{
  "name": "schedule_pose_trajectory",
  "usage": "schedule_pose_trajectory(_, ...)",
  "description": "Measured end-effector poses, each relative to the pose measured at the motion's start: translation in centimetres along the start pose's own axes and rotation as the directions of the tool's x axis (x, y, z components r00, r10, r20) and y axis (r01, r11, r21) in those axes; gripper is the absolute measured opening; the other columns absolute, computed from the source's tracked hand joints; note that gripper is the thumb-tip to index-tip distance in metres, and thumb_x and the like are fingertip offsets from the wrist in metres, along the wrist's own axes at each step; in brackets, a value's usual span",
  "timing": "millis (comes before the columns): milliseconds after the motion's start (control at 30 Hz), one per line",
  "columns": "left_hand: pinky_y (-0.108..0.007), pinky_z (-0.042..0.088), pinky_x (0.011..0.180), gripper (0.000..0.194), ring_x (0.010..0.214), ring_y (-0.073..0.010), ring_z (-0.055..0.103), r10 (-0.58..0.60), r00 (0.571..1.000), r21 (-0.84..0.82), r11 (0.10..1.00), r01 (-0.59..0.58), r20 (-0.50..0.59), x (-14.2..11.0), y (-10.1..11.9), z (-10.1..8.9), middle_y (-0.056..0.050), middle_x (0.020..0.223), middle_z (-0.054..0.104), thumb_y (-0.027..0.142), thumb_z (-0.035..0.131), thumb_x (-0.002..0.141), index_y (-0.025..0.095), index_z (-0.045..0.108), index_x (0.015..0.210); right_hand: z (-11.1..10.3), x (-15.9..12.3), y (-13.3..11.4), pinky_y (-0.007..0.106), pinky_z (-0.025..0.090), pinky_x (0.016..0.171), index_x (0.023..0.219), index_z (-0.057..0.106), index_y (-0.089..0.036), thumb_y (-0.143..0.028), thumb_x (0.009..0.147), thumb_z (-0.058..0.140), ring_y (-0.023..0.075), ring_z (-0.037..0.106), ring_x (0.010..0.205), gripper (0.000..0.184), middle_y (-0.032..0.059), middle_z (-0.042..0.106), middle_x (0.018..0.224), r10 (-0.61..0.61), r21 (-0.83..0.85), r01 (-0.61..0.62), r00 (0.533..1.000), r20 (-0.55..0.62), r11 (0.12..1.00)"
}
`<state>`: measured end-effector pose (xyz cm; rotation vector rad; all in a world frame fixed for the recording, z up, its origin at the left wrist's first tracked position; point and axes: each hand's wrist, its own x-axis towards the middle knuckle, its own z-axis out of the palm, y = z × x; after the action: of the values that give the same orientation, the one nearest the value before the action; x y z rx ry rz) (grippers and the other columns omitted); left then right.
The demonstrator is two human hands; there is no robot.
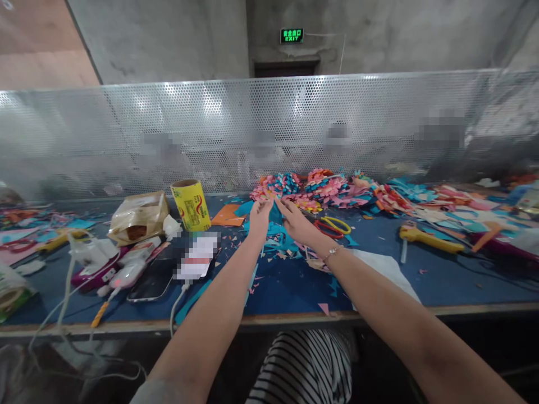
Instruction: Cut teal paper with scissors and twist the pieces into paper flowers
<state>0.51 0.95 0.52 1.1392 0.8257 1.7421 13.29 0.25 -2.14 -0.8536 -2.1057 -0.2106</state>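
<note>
My left hand (261, 214) and my right hand (298, 223) reach forward over the worktable, with their fingertips close together. Both are closed in a pinch on a piece of blue paper (275, 215) between them; its exact shape is hard to make out. Just beyond my fingers lies a heap of pink, blue and orange paper flowers (322, 188). Blue paper scraps (280, 242) are scattered below my hands. To the right of my right hand rest scissors (337, 225) with red and yellow handles.
A yellow cardboard tube (191, 206), a brown paper bag (138, 217) and a phone on a cable (197, 258) stand or lie at left. A yellow glue gun (433, 238) and white paper (383, 272) lie at right. A perforated metal screen (219, 134) runs behind the table.
</note>
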Motion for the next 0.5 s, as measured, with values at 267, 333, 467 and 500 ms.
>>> schedule_pose_trajectory(267,-0.022,0.039,0.058,0.015,0.059,-0.01,0.048,0.095,0.991,0.277,0.954,-0.116,0.09,0.2,-0.2,-0.7,0.002,0.059,0.053,0.03,0.062,0.065,0.017,0.055,0.062,0.2,0.0,0.1,0.047,0.028,0.105,0.14,0.024,-0.017,-0.005,0.077,0.033,0.0261,0.028,0.127,0.065,0.0164,0.032,0.131,0.032,0.112,-0.033,0.999,0.008,0.993)
schedule_pose_trajectory(333,-0.022,0.038,0.058,0.013,0.058,-0.0098,0.048,0.099,0.992,0.292,0.949,-0.119,0.08,0.2,-0.1,-0.7,0.002,0.058,0.052,0.028,0.061,0.065,0.017,0.055,0.061,0.2,0.2,0.0,0.046,0.03,0.104,0.139,0.026,-0.021,-0.008,0.076,0.037,0.0249,0.03,0.127,0.065,0.0136,0.034,0.132,0.118,0.218,-0.115,0.993,-0.002,0.969)
schedule_pose_trajectory(467,-0.023,0.038,0.059,0.009,0.056,-0.0094,0.048,0.102,0.991,0.305,0.944,-0.125,0.089,-0.1,0.5,-0.6,0.002,0.058,0.053,0.024,0.06,0.064,0.016,0.056,0.06,0.2,0.8,0.0,0.044,0.04,0.096,0.133,0.036,-0.026,-0.022,0.078,0.045,0.023,0.043,0.117,0.057,0.0088,0.043,0.129,0.386,0.541,-0.33,0.922,0.01,0.774)
schedule_pose_trajectory(500,-0.023,0.038,0.059,0.008,0.056,-0.0095,0.048,0.103,0.989,0.312,0.941,-0.131,0.105,-0.2,0.6,-0.6,0.002,0.057,0.054,0.022,0.06,0.063,0.016,0.057,0.059,0.1,1.0,0.0,0.043,0.043,0.092,0.13,0.041,-0.026,-0.028,0.078,0.047,0.0227,0.046,0.113,0.052,0.0084,0.047,0.126,0.445,0.62,-0.364,0.895,0.026,0.695)
